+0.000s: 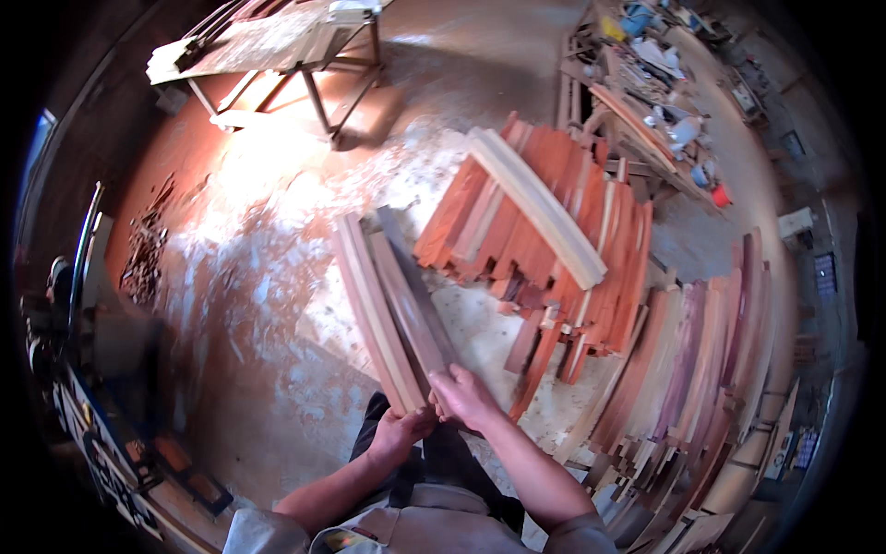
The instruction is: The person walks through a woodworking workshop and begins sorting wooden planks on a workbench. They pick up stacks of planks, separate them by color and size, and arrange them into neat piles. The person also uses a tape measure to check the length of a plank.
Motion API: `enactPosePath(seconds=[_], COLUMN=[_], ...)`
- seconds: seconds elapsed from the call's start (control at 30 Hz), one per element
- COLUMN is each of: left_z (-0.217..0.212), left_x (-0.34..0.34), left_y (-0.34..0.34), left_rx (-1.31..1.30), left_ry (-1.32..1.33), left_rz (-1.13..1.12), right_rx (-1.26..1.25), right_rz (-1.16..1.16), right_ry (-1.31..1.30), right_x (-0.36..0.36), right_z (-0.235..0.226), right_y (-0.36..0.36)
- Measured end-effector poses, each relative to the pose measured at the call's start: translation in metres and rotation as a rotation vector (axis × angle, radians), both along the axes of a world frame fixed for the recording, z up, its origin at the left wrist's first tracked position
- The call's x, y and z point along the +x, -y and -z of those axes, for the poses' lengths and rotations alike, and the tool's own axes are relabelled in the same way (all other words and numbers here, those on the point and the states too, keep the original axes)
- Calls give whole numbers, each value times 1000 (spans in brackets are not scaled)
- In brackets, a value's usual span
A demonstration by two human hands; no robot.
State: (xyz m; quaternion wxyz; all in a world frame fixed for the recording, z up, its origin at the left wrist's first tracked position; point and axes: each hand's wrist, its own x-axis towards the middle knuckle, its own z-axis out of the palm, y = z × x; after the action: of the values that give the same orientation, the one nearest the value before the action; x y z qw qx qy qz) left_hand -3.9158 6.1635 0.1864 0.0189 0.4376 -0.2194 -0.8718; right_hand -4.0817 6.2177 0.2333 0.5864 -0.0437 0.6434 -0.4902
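Close in front of my body, my left hand (403, 434) is closed round the near end of a pale brown wooden board (374, 309). My right hand (460, 397) grips a second, greyer wooden board (406, 305) just to its right. Both boards point away from me, tilted slightly left, their near ends almost together and a narrow dark gap between them. Beyond them to the right lies a pile of reddish boards (544, 203). A long pale board (540, 208) rests slantwise across that pile.
At the right, many long boards (688, 360) stand or lie in a row. A wooden table (268, 46) carries timber at the far left. A cluttered bench (637, 83) is at the far right. Machinery (111, 415) stands at the left, and dust covers the floor (249, 342).
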Motion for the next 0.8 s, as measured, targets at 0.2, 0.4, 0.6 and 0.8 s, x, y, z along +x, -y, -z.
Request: enactPosePath(seconds=[0.2, 0.4, 0.6, 0.8], left_z=[9, 22, 30, 23], left_x=[-2, 6, 11, 5], left_y=[-4, -2, 2, 1], left_rx=[23, -1, 41, 22], left_ry=[134, 125, 124, 166], left_rz=[-30, 8, 19, 55], right_rx=[59, 257, 359, 483], right_rz=[-127, -188, -203, -130], right_ry=[-800, -1435, -1699, -1624], right_x=[-29, -135, -201, -210], right_z=[-20, -56, -41, -38], right_y=[-35, -38, -42, -33])
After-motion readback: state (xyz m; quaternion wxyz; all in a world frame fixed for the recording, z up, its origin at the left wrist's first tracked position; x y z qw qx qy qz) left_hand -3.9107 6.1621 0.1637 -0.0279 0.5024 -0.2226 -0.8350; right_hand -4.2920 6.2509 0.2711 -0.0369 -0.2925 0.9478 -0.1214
